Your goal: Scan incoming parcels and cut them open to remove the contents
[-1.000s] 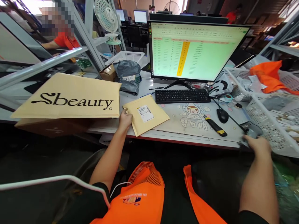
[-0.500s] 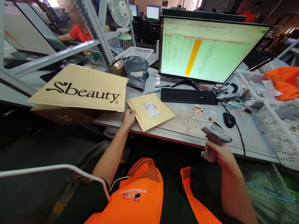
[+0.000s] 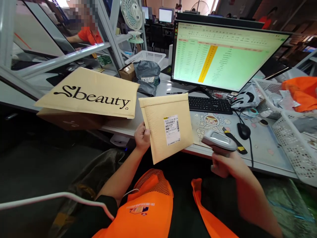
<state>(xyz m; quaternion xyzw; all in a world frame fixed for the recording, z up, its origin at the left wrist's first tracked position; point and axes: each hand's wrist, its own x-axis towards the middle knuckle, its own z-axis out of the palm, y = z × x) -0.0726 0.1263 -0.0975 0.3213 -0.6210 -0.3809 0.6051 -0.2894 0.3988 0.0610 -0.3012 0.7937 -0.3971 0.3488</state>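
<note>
Hands gripping mailer (image 3: pixel 166 127), scanner (image 3: pixel 219 141).

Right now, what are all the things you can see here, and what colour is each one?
Padded envelope: one, tan with a white label, held up above the desk edge.
Barcode scanner: one, grey, beside the envelope.
Sbeauty mailer: one, tan, on a box at left.
Monitor: one, green spreadsheet, back of desk.
Keyboard: one, black, under the monitor.
Mouse: one, black, right of the desk mat.
Grey bag: one, behind the mailer.
Baskets: white, at right.
Fan: one, pale green, at back.
Left hand: grips the envelope's edge.
Right hand: holds the scanner.
</note>
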